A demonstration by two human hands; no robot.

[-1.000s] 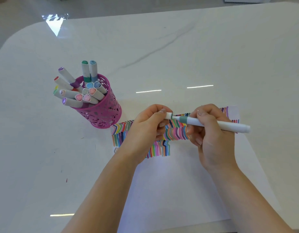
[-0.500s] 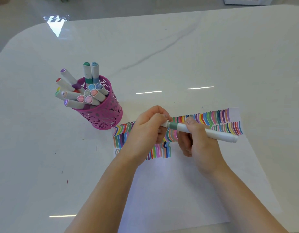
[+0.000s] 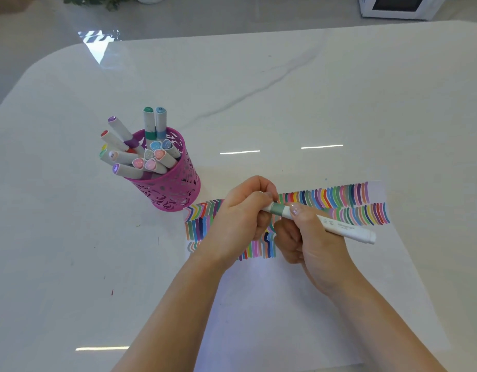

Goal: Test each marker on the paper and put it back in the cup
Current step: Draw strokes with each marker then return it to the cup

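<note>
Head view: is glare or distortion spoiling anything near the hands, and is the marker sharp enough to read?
Head view: glare streaks lie on the table, clear of the paper; wide-angle bending curves the table edges; the marker in the right hand is fairly sharp, though its print is too small to read; the left hand hides its cap end; the cup is clear.

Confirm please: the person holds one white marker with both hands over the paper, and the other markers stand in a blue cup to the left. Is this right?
Not quite. The head view shows the cup is pink, not blue. The rest holds: the left hand and the right hand both hold one white marker over the paper, and the other markers stand in the cup to the left.
</note>
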